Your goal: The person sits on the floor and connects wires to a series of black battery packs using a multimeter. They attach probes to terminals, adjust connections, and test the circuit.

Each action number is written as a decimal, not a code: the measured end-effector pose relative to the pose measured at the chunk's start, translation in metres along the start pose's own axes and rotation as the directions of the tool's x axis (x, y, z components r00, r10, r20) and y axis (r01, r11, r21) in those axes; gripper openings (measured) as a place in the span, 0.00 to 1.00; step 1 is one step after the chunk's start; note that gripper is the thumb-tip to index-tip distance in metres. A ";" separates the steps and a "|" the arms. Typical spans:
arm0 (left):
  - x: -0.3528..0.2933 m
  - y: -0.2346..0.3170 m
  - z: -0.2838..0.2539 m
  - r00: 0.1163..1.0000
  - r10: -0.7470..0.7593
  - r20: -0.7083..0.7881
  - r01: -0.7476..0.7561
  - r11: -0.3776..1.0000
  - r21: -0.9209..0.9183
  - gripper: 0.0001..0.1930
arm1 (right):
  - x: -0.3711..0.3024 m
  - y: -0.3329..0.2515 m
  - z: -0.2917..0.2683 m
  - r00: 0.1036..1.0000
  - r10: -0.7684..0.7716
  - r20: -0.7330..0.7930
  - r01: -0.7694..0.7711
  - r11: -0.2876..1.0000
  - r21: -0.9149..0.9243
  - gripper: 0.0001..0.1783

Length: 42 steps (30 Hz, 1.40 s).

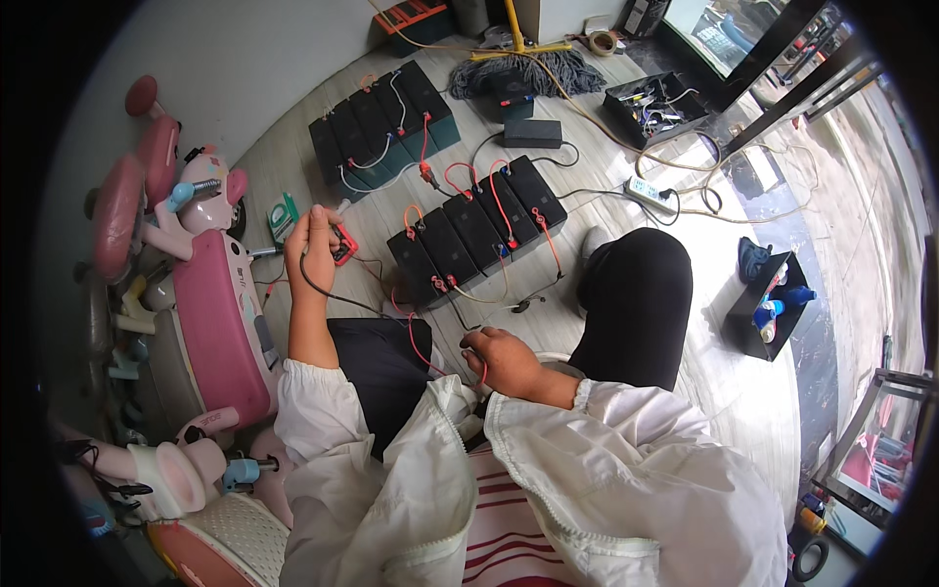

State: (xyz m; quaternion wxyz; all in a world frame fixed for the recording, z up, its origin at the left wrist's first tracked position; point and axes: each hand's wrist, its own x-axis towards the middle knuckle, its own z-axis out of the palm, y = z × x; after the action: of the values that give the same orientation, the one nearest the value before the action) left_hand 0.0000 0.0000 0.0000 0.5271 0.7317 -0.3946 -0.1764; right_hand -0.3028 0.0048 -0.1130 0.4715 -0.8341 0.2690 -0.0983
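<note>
"What shows in the head view?"
"The left hand (315,233) is raised, its fingers closed on a red meter (343,246). A black lead (337,296) loops across that wrist."
"And the right hand (509,362)?"
"Lower down, over the lap, fingers curled. A red lead (412,333) runs to it, but I can't tell whether the fingers are clamped on it."
"Where does the meter sit?"
"Left of the front batteries (455,256), apart from them, and just right of a green case (283,216)."
"How do those batteries stand?"
"Side by side in a slanting row on the floor (626,147), with red, orange and pale wires along their tops. The back batteries (367,122) make a second row behind."
"Anything around them?"
"A black brick (533,133) behind the front row, a power strip (652,193) to the right, a mop (528,75) at the back, and a pink ride-on (220,328) to the person's left."
"Farther right?"
"A black bin (748,323) with blue-and-white bottles (770,311) inside."
</note>
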 end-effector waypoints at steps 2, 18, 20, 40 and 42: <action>-0.008 0.001 0.006 1.000 0.004 -0.024 -0.003 0.998 0.056 0.19 | -0.003 0.002 0.003 1.000 -0.015 -0.020 0.015 1.000 -0.003 0.13; -0.016 0.002 -0.014 0.991 -0.001 0.130 -0.044 0.941 0.337 0.18 | 0.023 -0.009 0.017 0.972 0.086 0.220 -0.081 0.996 -0.035 0.14; -0.017 0.001 -0.015 0.992 -0.012 0.122 -0.031 0.938 0.345 0.18 | 0.022 -0.008 0.019 0.974 0.085 0.211 -0.080 0.996 -0.035 0.14; -0.017 0.009 -0.008 0.992 0.035 0.125 -0.074 0.943 0.326 0.17 | 0.025 -0.003 0.020 0.964 0.114 0.240 -0.101 0.993 -0.069 0.14; -0.018 0.011 -0.007 0.991 0.052 0.124 -0.091 0.939 0.331 0.17 | 0.024 -0.003 0.020 0.966 0.114 0.232 -0.103 0.993 -0.060 0.14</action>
State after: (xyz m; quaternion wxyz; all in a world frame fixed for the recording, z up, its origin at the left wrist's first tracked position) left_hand -0.0108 0.0168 0.0097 0.3776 0.7847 -0.4746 -0.1285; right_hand -0.2736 0.0078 -0.1238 0.4846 -0.8349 0.2589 0.0335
